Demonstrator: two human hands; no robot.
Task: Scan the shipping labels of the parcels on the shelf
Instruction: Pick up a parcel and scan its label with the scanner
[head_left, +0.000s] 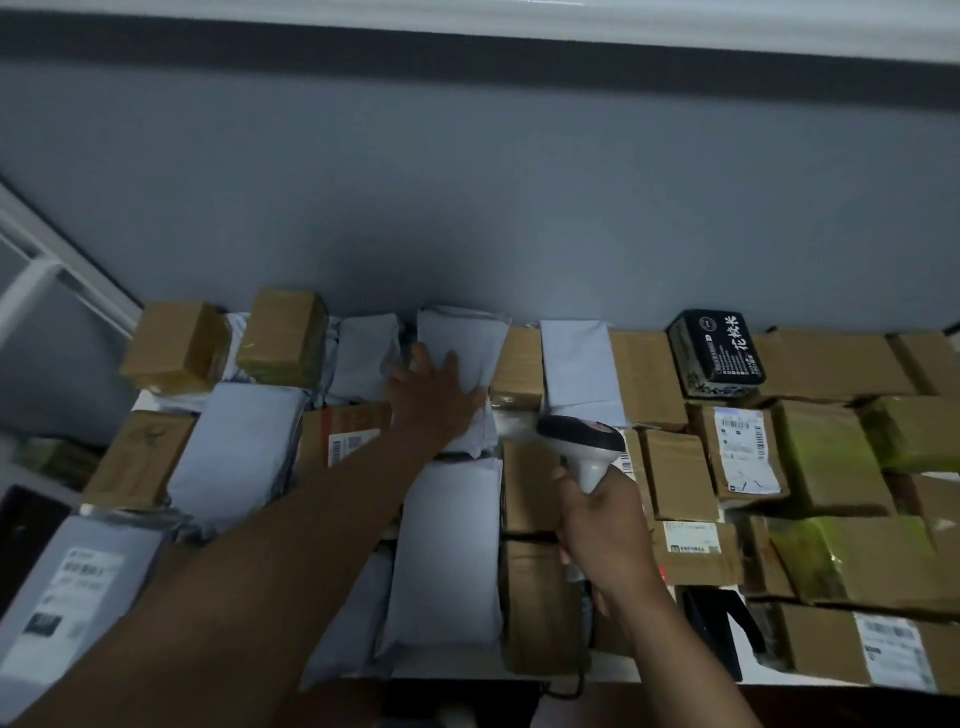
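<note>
- Shelf (171, 402): parcels cover it in rows, brown boxes and grey mailers, spreading out on all sides of both hands.
- Mailer (467, 338): lies under the left fingers, in the back row; no label shows on its visible face.
- Step, as I judge it: turning up this mailer's label. Next it needs lifting or flipping, then the scanner aimed at the barcode.
- Left hand (434, 397): fingers straight and spread, pressing flat on the mailer.
- Right hand (597, 525): fingers curled tight round the scanner (584, 447) handle, its head just right of the left hand.
</note>
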